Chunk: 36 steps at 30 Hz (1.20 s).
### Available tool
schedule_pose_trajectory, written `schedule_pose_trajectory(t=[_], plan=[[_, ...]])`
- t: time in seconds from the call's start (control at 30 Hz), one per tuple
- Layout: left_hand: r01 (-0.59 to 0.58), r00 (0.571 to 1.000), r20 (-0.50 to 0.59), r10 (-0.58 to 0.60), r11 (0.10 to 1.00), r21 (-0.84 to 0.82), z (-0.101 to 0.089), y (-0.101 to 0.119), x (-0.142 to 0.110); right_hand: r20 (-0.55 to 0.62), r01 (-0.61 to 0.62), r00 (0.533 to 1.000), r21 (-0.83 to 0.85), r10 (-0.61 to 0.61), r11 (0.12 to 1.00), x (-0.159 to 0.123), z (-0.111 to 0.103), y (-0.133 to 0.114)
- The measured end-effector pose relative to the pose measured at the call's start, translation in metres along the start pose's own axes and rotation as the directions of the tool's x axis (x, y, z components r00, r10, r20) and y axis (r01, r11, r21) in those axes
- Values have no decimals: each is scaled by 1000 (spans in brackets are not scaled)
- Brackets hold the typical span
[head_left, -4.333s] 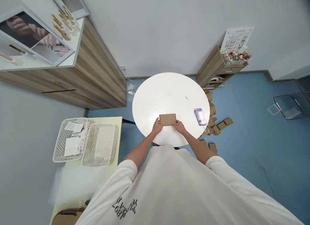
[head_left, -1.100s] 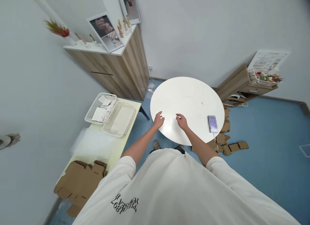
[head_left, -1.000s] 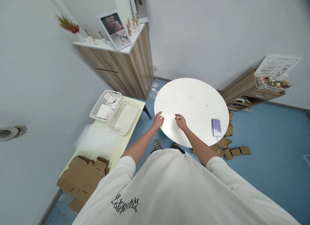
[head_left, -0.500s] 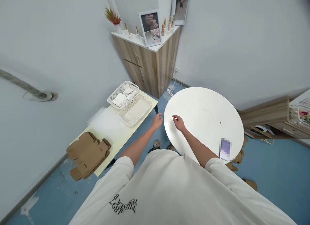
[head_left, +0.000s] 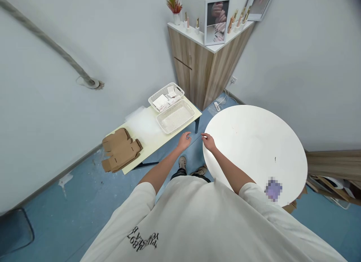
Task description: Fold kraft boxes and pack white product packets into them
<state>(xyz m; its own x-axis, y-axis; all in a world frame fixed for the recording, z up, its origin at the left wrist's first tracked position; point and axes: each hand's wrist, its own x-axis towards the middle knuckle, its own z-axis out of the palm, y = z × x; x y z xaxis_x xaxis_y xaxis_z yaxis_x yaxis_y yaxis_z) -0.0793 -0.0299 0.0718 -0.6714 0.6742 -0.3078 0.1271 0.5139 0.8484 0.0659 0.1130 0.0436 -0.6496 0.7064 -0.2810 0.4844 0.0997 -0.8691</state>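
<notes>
My left hand hovers in the gap between two tables, its fingers curved and apart with nothing in them. Close to it, my right hand is held over the near-left edge of the round white table, also open and empty. The left hand is nearest to an empty white plastic basket on the pale yellow table. Behind that stands a second white basket with white packets in it. Flattened brown cardboard boxes lie stacked at the near end.
Clear plastic sheets or bags lie beside the cardboard. A wooden cabinet fills the corner, bearing picture frames and small bottles. A pixelated purple item rests on the round table. On the floor are a power strip and a dark chair.
My view has swung left, so the tables and cabinet appear further right. Both hands remain open and hold nothing. A dark chair now shows at lower left.
</notes>
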Motion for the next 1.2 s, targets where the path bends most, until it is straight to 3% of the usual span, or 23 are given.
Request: schedule_pose_trajectory(t=[0.17,0.37,0.7,0.83,1.03,1.2], plan=[[27,999,-38,-29,999,-46,-27,-16,0,24,32,999,-25,-32,999,7,26,-21],[-24,999,-46,21,997,-70,-59,-37,21,-6,61,998,-67,-62,996,23,57,-47],[-79,996,30,83,990,-118,-135,-62,62,-64,33,997,-114,-41,993,51,119,-110],[-91,996,12,93,987,-135,-164,-74,70,-16,65,998,-135,-67,989,61,151,-134],[-35,992,-123,17,988,-149,-206,-89,82,115,90,991,-214,-66,973,81,198,-154],[-1,984,-178,-26,988,-152,-224,-99,88,187,76,982,-344,-11,936,105,231,-156]])
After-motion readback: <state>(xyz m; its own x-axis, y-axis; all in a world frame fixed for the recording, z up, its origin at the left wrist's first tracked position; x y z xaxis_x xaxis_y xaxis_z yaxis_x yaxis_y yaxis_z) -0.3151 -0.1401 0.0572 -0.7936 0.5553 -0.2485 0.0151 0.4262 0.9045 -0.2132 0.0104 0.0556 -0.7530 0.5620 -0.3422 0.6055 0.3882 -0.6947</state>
